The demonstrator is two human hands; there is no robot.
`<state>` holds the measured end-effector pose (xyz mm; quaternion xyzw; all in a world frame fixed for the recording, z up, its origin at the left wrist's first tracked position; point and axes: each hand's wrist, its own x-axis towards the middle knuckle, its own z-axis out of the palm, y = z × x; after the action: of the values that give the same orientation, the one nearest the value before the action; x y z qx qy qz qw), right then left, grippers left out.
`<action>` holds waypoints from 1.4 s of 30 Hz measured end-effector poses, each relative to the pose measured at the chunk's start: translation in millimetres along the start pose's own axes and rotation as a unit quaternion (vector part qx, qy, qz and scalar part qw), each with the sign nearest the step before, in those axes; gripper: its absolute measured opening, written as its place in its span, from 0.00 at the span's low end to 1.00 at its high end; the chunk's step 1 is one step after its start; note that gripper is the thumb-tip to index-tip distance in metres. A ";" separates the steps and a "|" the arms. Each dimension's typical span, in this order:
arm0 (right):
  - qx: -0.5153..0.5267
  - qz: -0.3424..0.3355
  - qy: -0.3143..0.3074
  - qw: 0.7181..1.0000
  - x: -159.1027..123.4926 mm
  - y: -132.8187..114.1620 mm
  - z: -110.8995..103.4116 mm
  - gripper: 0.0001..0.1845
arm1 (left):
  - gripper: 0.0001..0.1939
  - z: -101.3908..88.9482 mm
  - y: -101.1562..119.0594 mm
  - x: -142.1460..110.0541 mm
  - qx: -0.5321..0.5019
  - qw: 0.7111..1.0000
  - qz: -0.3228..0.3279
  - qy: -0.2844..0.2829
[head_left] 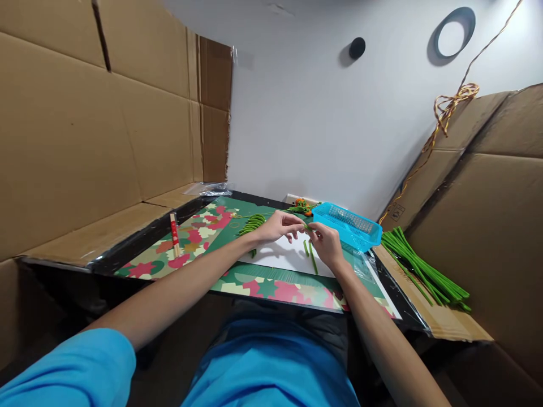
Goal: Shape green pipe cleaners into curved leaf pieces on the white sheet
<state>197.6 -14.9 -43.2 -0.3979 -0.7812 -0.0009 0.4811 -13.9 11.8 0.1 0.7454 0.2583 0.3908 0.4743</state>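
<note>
Green piece (306,226) sits pinched between the fingertips of the left hand (278,226) and the right hand (326,242), above a white sheet (278,258); so little of it shows that its ends and full shape are hard to make out. Each hand's grip is closed on it, and the piece bridges the narrow gap between them. Slim green strips (313,260) lie on the sheet just beside the right hand. The left hand and wrist partly hide a row of curved green pods (253,223). Beyond the right hand stands a blue basket (360,241) of perforated plastic. On the right, long, straight green stems (424,271) lie bundled on brown cardboard (462,325).
</note>
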 end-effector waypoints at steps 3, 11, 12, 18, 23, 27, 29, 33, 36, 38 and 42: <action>0.004 0.017 -0.023 1.000 -0.3 -1.5 1.9 0.14 | 0.19 -0.1 -0.7 -0.7 0.006 1.000 -0.005 0.017; 0.061 -0.013 0.016 0.998 0.9 -11.5 0.8 0.18 | 0.23 -0.6 0.9 0.0 -0.028 0.999 -0.020 0.019; 0.059 -0.027 0.023 0.998 0.8 -11.1 1.2 0.16 | 0.24 -0.6 0.8 0.1 -0.030 0.999 -0.021 0.017; 0.045 -0.061 0.063 0.995 -0.3 -9.3 2.1 0.10 | 0.24 -1.8 1.0 -0.5 -0.024 0.999 -0.030 0.009; 0.022 -0.078 0.101 0.992 -1.2 -15.8 1.0 0.11 | 0.23 -1.1 7.0 -2.7 -0.018 0.999 -0.042 0.005; 0.021 -0.075 0.102 0.992 -0.9 -20.4 0.2 0.13 | 0.23 -0.2 10.0 -3.9 -0.025 1.000 -0.008 0.005; 0.021 -0.071 0.109 0.991 -0.4 -21.2 -0.3 0.15 | 0.23 0.0 9.3 -3.6 -0.028 1.000 -0.004 0.013; 0.031 -0.079 0.124 0.989 0.5 -21.1 -0.6 0.16 | 0.24 0.9 7.0 -2.5 -0.036 0.999 -0.002 0.017; 0.033 -0.081 0.122 0.989 0.6 -20.7 -0.3 0.15 | 0.25 1.9 7.2 -2.2 -0.040 0.999 0.007 0.008; 0.034 -0.086 0.122 0.988 0.4 -20.6 -0.3 0.14 | 0.24 2.4 8.5 -2.4 -0.042 0.999 0.013 0.005; 0.041 -0.091 0.119 0.988 0.3 -21.8 -1.6 0.11 | 0.24 2.3 11.3 -3.2 -0.049 0.999 0.020 -0.011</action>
<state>185.2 -30.2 -33.8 -0.3025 -0.7506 -0.0601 0.5843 -13.6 3.5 8.8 0.7307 0.2185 0.4040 0.5050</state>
